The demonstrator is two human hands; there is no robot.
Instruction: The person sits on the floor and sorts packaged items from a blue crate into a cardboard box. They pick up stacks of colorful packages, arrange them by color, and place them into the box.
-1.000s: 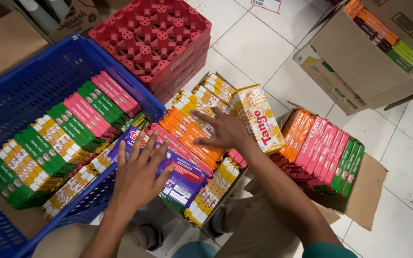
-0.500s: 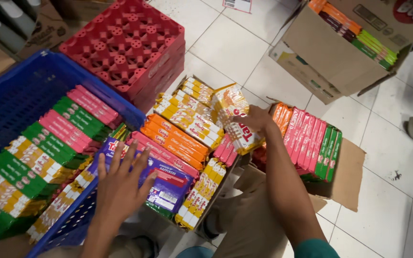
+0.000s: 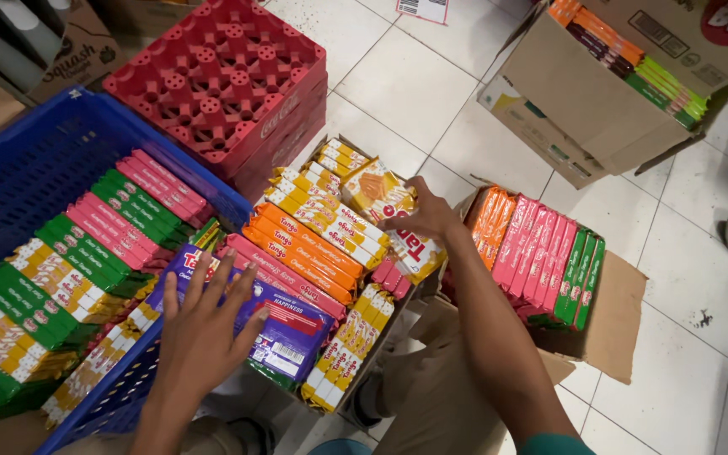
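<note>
R hand [image 3: 427, 219] grips yellow wafer pack [image 3: 385, 198], its lower part hidden by fingers. L hand [image 3: 204, 324] open, flat on purple packs [image 3: 292, 333], covering their left end. Blue basket [image 3: 35, 177] cut off at left.

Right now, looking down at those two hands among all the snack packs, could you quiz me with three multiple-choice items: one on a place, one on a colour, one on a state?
1. Where does the blue basket sit?
A. At the person's left
B. On the red crates
C. Inside the far cardboard box

2. What colour are the stacked crates beyond the packs?
A. Green
B. Red
C. White

3. What is the right hand doing?
A. Resting flat on the floor tiles
B. Hanging free in the air
C. Gripping a yellow-and-orange wafer pack

Answers:
1. A: the basket fills the left side of the view, next to the left hand.
2. B: their moulded tops are plainly red.
3. C: its fingers close around the pack above the open carton, while the left hand lies spread on a purple pack.
</note>
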